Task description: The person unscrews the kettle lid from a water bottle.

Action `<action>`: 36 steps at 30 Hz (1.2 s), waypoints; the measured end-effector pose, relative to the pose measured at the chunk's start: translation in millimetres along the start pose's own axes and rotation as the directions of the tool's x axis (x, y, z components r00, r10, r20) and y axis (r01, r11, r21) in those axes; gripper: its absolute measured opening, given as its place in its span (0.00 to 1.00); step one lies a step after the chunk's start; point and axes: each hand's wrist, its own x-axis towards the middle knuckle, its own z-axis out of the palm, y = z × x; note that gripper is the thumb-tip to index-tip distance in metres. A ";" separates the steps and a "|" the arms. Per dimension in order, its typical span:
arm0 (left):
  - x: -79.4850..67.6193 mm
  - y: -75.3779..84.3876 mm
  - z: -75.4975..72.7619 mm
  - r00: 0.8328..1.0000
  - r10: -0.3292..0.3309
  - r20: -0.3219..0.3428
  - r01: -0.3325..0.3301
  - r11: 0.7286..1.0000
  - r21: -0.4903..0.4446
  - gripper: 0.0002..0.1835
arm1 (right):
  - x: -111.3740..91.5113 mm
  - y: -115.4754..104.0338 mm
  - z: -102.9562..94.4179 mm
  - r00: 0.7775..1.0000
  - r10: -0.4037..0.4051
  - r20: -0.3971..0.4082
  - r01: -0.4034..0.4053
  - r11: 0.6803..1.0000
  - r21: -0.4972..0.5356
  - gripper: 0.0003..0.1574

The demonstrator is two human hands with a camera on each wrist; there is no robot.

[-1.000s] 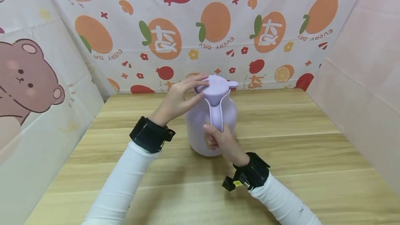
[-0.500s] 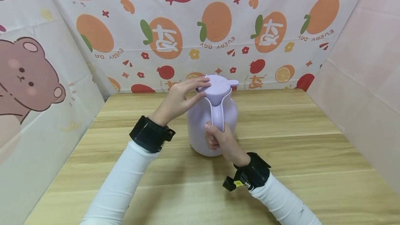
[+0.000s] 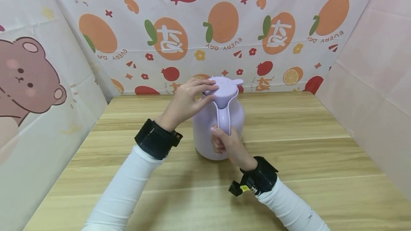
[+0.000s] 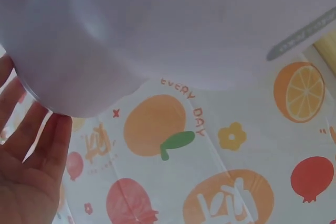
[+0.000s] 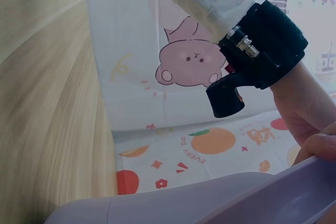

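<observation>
Your right hand [image 3: 230, 145] clamps fingers round the jug handle [image 3: 223, 117]!
Your left hand [image 3: 188, 99] touches the lid [image 3: 226, 91] at nine o'clock, fingers apart.

My right hand [image 3: 229, 143] grips the handle [image 3: 223, 119] of a lilac jug [image 3: 203, 134]; the jug stands upright on a wood-grain table [image 3: 305, 188]; my left hand [image 3: 187, 99] touches the left side of the lid [image 3: 227, 90], fingers extended onto its top surface, thumb at the near edge; the lid's tab [image 3: 238, 81] projects to the right; a black strap [image 3: 156, 139] encircles my left wrist; behind the table hangs a fruit-print sheet [image 3: 199, 38].
</observation>
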 end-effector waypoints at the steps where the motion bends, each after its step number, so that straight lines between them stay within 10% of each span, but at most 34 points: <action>1: 0.1 1.5 0.4 1.000 -0.004 -0.004 0.004 1.000 0.006 0.16 | 0.0 0.0 -0.1 1.000 0.001 0.000 -0.001 1.000 0.000 0.21; 36: 19.8 24.3 19.4 1.000 0.015 0.020 -0.022 0.923 0.384 0.14 | -1.1 1.4 -2.1 1.000 0.011 0.008 -0.011 1.000 0.005 0.22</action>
